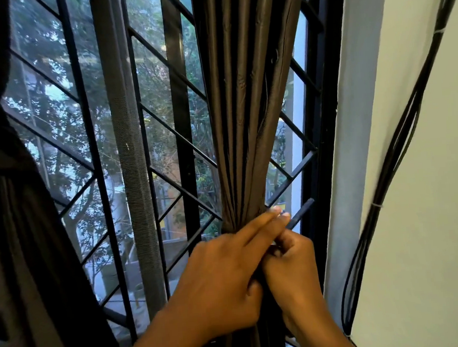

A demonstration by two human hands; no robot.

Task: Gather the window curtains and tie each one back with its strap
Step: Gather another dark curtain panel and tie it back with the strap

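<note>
1. Head view: a window with a black metal grille (150,163) of upright and slanted bars fills the background, with green trees blurred behind the glass above and left of the hands.
2. A brown curtain (247,103) hangs gathered into tight folds directly above the hands, its bunched waist pressed between them.
3. The left hand (225,277) lies against the gathered cloth, two fingers stretched straight toward the upper right, the others curled at the fabric.
4. The right hand (292,261), just right of the left and touching it, is curled and pinches a thin dark strap (301,213) that sticks out up and to the right.
5. A second dark curtain (15,217) hangs far left of the hands, cinched in.
6. Black cables (400,138) run down the pale wall (444,211) right of the hands.
</note>
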